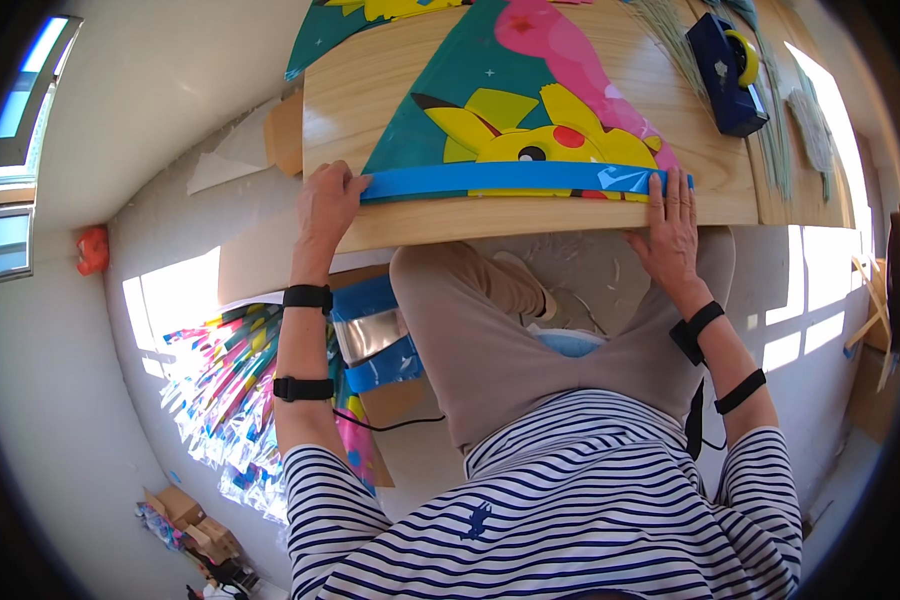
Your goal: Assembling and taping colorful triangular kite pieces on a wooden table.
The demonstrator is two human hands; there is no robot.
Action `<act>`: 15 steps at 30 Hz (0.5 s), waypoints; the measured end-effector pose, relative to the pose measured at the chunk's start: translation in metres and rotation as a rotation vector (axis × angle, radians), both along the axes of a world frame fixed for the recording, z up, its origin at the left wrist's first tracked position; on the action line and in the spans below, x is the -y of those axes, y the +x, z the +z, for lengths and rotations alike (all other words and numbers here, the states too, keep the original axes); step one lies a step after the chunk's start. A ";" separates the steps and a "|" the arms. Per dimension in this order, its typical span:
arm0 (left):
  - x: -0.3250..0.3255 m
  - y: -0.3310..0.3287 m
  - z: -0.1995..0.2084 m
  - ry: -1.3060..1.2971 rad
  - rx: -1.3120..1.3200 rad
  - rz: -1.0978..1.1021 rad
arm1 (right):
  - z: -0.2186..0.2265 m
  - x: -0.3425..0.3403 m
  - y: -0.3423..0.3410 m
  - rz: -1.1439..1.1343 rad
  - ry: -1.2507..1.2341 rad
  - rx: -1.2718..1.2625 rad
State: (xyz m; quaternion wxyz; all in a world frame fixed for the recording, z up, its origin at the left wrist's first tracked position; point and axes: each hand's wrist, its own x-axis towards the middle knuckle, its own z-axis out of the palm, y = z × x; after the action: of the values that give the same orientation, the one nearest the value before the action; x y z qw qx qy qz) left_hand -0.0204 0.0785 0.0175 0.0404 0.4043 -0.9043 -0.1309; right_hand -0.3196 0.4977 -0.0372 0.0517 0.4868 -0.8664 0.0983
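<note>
A triangular sheet (460,80), like a kite sail, lies at the table's near edge, printed teal and pink with a yellow cartoon animal. Across its near side runs a long blue strip (490,181), flat and fairly straight. My left hand (328,200) is closed on the strip's left end, thumb and fingers pinched together at the table edge. At the other end, my right hand (672,235) rests with stretched fingers lying flat on the strip, close to the sheet's right corner.
A dark blue tape dispenser (722,85) with a yellow roll stands at the table's (660,60) right, beside thin pale rods (670,35). Another printed sheet (320,40) lies far left. On the floor at left are a pile of colourful wrapped pieces (230,390) and a blue-and-silver bundle (372,335).
</note>
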 end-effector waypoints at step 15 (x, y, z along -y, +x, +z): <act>-0.059 -0.051 -0.013 -0.272 -0.130 -0.252 | -0.004 -0.001 0.000 -0.009 -0.042 0.048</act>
State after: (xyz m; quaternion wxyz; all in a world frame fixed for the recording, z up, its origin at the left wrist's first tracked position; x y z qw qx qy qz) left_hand -0.0716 0.1375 0.0046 0.1364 0.2691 -0.9527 -0.0374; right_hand -0.3201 0.4983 -0.0416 0.0416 0.4792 -0.8674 0.1277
